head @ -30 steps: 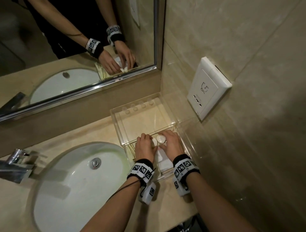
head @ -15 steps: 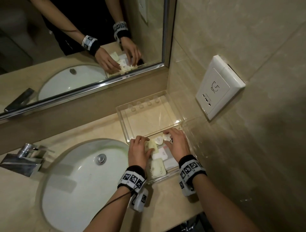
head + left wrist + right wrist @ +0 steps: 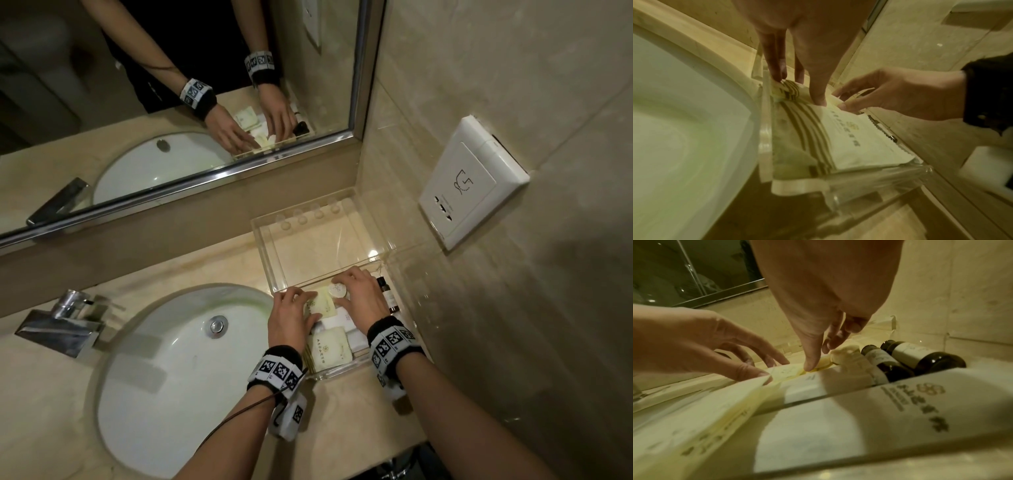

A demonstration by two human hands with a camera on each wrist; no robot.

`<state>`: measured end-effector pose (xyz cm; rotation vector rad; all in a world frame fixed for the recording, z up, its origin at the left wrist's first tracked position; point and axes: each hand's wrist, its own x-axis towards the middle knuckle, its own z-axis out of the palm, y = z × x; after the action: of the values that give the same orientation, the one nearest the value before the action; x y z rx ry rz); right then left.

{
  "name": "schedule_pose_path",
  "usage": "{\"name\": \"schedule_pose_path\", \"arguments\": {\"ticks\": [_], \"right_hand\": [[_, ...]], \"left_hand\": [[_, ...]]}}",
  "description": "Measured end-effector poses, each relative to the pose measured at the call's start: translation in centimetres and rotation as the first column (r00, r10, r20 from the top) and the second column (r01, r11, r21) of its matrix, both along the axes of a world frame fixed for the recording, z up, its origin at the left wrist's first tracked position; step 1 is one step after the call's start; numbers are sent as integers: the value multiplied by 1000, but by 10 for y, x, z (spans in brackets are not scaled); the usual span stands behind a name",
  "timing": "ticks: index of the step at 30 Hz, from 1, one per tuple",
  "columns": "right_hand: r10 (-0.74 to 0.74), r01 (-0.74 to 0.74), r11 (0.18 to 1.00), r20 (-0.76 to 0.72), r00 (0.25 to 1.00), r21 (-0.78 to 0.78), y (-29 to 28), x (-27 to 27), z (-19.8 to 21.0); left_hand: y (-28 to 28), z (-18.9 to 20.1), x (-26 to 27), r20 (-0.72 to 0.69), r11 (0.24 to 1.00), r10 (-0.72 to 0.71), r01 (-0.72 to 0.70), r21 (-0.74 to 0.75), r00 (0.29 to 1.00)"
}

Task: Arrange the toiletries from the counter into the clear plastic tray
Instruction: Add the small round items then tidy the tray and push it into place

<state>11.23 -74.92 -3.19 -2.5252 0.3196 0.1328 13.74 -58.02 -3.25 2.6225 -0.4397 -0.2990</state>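
Observation:
The clear plastic tray [image 3: 263, 253] stands in the counter's corner; its far compartment holds nothing. In the near compartment lie a large cream packet [image 3: 329, 353], white boxes [image 3: 343, 319] and dark bottles [image 3: 920, 356] along the right wall. My left hand [image 3: 306, 305] holds a small yellowish packet [image 3: 323, 305] between fingertips and thumb at the compartment's far left. My right hand [image 3: 339, 292] pinches a small round white item [image 3: 335, 291] just right of it, between forefinger and thumb. In the left wrist view the packet [image 3: 793, 91] sits under my fingertips [image 3: 777, 76].
A white sink basin [image 3: 164, 377] with a chrome tap [image 3: 65, 322] lies directly left of the tray. A mirror [image 3: 171, 102] runs behind the counter. A tiled wall with a white socket [image 3: 469, 185] stands close on the right.
My left hand has moved left from the round item onto the small yellowish packet. My right hand has stayed at the round item. The packets under the hands have come into view.

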Motion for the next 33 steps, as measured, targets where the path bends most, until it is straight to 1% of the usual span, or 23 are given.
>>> {"name": "schedule_pose_path", "arguments": {"ticks": [6,10,14,16,20,23,33], "right_hand": [[12,-15,999,-68,998,-49,-3,4,4],[-18,19,1000,-53,998,16,-8,3,5],[-122,122,989,0,992,78,-22,-3,5],[-160,158,982,13,987,102,-28,-5,2],[-165,162,980,17,986,116,-32,-3,-2],[-198,198,973,-14,980,119,-33,-1,-1],[-158,154,984,35,987,92,-33,-1,-7]], "left_hand": [[-2,0,-2,-5,999,17,-17,35,1000],[-2,2,0,3,1000,9,-9,14,1000],[-13,7,7,4,997,-28,29,-65,1000],[-23,8,9,-1,995,-66,65,-80,998],[-42,3,7,-2,988,-106,105,-117,994],[-50,-4,6,-10,989,-106,105,-100,994],[-58,-8,9,14,985,-65,67,-157,998]]}}
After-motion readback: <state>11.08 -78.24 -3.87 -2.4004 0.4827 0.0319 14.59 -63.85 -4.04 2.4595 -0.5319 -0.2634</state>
